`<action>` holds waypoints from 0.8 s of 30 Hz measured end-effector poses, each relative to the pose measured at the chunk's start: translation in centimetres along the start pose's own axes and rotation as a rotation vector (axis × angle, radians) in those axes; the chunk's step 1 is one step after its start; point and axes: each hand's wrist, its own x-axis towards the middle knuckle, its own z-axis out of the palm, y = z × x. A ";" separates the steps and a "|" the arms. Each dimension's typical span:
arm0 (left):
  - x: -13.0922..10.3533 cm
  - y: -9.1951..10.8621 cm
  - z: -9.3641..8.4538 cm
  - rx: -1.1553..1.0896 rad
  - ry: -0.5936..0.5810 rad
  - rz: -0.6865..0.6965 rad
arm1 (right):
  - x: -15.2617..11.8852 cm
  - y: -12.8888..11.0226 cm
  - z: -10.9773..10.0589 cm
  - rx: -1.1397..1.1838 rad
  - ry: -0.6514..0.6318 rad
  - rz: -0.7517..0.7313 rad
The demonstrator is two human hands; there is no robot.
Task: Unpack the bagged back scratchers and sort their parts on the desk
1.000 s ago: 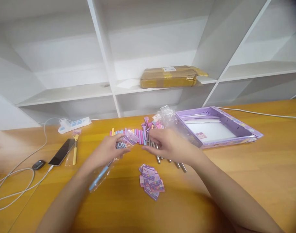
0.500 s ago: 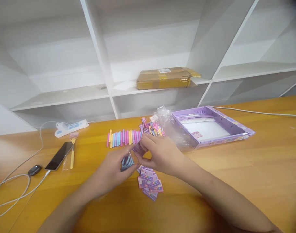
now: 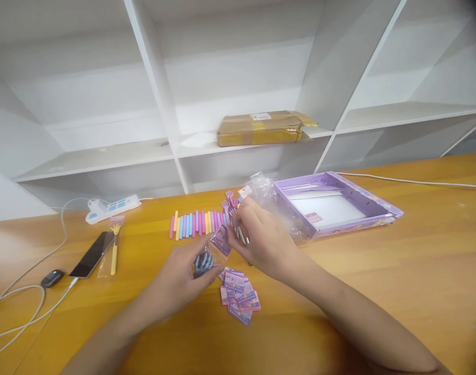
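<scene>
My left hand (image 3: pixel 185 276) is closed round a clear bag that holds a blue hand-shaped piece (image 3: pixel 204 263). A purple printed card (image 3: pixel 221 239) shows at the bag's upper end. Just right of it, my right hand (image 3: pixel 257 234) is closed over the pile of small colourful hand-shaped pieces (image 3: pixel 229 202), its fingertips by some silvery rods; whether it grips one is hidden. Behind my left hand lies a row of pastel sticks (image 3: pixel 197 224). Printed cards (image 3: pixel 240 297) are heaped on the table just below my hands.
A purple tray box (image 3: pixel 335 205) stands at the right, with clear plastic bags (image 3: pixel 277 205) against it. At the left are a phone (image 3: pixel 92 255), a bagged yellow hand-shaped stick (image 3: pixel 114 255), a black mouse (image 3: pixel 52 278), cables and a power strip (image 3: pixel 112 207). A taped carton (image 3: pixel 261 128) rests on the shelf.
My right hand has left the card at the bag's end and shifted slightly right and up, over the hand-shaped pieces. The card is now uncovered. My left hand still holds the bag.
</scene>
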 end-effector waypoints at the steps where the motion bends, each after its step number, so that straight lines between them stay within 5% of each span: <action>1: 0.0 0.0 0.0 -0.009 0.008 -0.007 | 0.1 0.0 -0.1 0.005 -0.023 -0.059; 4: 0.0 0.2 -0.1 -0.040 0.032 -0.011 | 0.2 -0.3 -0.5 -0.029 -0.047 -0.161; 8: 0.0 0.5 -0.3 -0.059 0.057 -0.007 | 0.3 -0.4 -1.3 -0.036 -0.019 -0.066; 15: 0.1 0.4 -0.7 -0.008 0.054 0.008 | 0.9 0.8 -2.4 0.382 -0.256 0.124; 20: 0.6 -0.3 -1.9 0.182 0.169 -0.066 | 1.4 3.0 -3.1 0.397 -0.097 0.308; 22: 0.7 -0.3 -2.6 0.221 0.240 -0.085 | 1.4 4.0 -3.3 0.409 -0.224 0.341; 24: 0.8 -0.2 -3.1 0.223 0.271 -0.099 | 1.2 4.8 -2.6 0.523 -0.596 0.323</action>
